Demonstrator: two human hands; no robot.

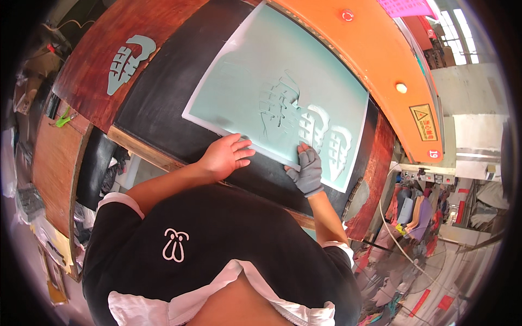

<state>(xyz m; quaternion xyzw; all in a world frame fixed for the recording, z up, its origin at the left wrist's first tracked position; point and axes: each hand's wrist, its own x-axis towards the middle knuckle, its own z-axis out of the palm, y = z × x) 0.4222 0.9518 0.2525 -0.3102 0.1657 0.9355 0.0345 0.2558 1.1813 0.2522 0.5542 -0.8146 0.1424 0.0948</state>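
Note:
A pale green sheet [234, 81] with white borders lies on a black work surface. Toward its right side are jagged, fishbone-like outlines, two of them showing as pale shapes [340, 152]. At the sheet's near edge rests my bare left hand [225, 156], open, its fingers stretched and slightly spread. My right hand [308, 169] wears a grey glove that leaves the fingertips bare. Its fingers bend over the same edge beside the outlines, with the thumb at the border, closed on the sheet. What lies under the fingers is hidden.
An orange machine arm [375, 65] with a red button spans the far right side. One loose green cut piece [130, 64] lies on the reddish-brown board [87, 60] at left. A green clip [64, 118] sits near the left wooden panel. Coloured scraps [410, 209] are piled at right.

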